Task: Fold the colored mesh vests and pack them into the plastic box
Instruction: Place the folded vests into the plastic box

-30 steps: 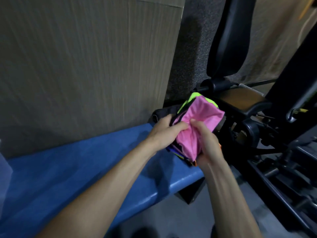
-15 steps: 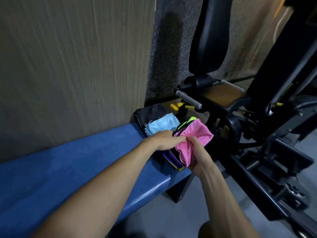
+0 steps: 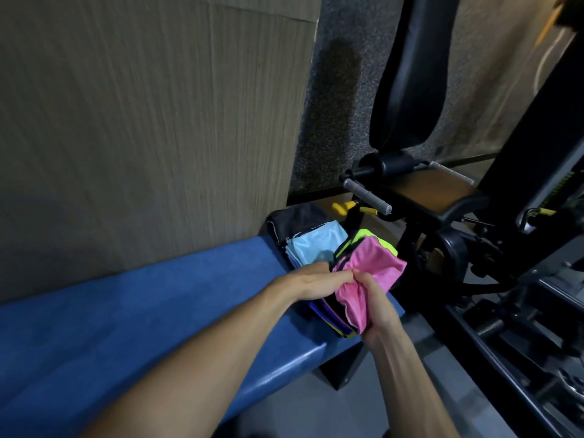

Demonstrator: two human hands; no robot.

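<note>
Both hands, left hand [image 3: 311, 281] and right hand [image 3: 377, 306], pinch the pink vest [image 3: 368, 276], fingers clamped, at the blue surface [image 3: 126, 311]'s three-o'clock end; no readable writing.

Two hands are in view: one left hand [image 3: 311, 279] and one right hand [image 3: 377, 306], meeting at about the centre. One pink vest [image 3: 366, 279] is held between them. One neon yellow-green vest [image 3: 366, 240] shows at one o'clock from the pink one, and one light blue vest [image 3: 313, 245] lies at eleven o'clock from it. Under the pink vest sits a stack of folded edges [image 3: 328, 317], blue, yellow and dark; how many pieces it holds cannot be told. One black bag or cloth [image 3: 294, 218] lies at twelve o'clock from the blue vest. One blue bench [image 3: 126, 311] carries them all. One black exercise machine [image 3: 442, 216] stands at three o'clock.
</note>
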